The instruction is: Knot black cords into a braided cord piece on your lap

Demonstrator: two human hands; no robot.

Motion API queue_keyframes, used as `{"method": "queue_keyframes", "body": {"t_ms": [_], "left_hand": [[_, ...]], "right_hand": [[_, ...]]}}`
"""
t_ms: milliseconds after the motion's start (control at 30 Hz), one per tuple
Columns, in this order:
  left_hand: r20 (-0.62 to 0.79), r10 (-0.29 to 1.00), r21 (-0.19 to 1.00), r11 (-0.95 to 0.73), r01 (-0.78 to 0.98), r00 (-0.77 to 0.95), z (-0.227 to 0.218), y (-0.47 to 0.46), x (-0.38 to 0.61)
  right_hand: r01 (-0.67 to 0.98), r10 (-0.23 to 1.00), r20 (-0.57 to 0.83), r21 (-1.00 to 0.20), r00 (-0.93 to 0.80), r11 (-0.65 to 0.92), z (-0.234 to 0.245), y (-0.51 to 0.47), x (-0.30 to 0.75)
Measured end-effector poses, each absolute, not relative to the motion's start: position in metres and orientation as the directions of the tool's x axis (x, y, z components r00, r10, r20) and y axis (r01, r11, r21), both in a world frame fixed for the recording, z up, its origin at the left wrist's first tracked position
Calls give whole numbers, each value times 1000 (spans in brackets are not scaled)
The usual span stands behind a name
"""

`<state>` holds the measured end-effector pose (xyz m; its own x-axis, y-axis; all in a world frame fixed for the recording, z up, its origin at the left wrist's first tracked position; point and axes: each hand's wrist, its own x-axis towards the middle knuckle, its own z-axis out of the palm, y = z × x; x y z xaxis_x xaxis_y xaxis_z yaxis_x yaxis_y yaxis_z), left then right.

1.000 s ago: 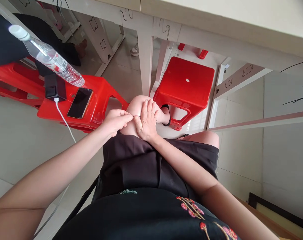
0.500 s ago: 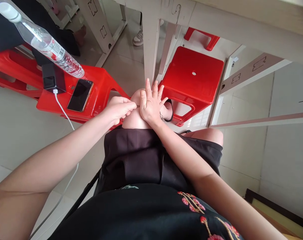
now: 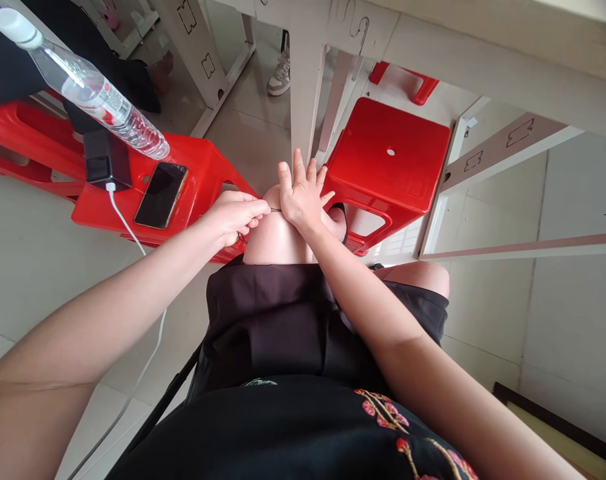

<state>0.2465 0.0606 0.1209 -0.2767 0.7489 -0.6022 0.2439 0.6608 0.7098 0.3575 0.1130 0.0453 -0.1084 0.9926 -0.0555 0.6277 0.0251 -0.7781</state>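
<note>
I sit with my bare knee (image 3: 277,240) raised in front of me. My left hand (image 3: 235,217) is closed in a pinch on a thin dark thread (image 3: 274,210) that runs across to my right hand. My right hand (image 3: 303,193) rests with the heel of its palm on the knee, fingers spread and lifted. The thread meets its thumb side. A black skirt (image 3: 273,320) covers my thighs.
A red plastic stool (image 3: 387,157) stands just beyond my knee under a white table (image 3: 433,40). To the left a red stool (image 3: 203,167) carries a phone (image 3: 161,195), a black charger (image 3: 101,160) with a white cable, and a water bottle (image 3: 93,93). Another person's shoe (image 3: 281,70) is further back.
My right hand went from lying flat on the knee to having its fingers lifted and spread. The left hand stays pinched beside it, the thread now drawn between them.
</note>
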Motion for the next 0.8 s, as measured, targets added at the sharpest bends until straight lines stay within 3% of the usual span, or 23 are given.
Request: {"method": "queue_keyframes", "body": {"t_ms": [300, 800], "left_hand": [[-635, 733, 703, 680, 209, -246, 122, 61, 240], [-662, 743, 739, 669, 76, -103, 125, 54, 227]], "right_hand": [[637, 980, -158, -770, -124, -44, 50, 124, 352], [594, 975, -204, -797, -90, -112, 62, 113, 356]]}}
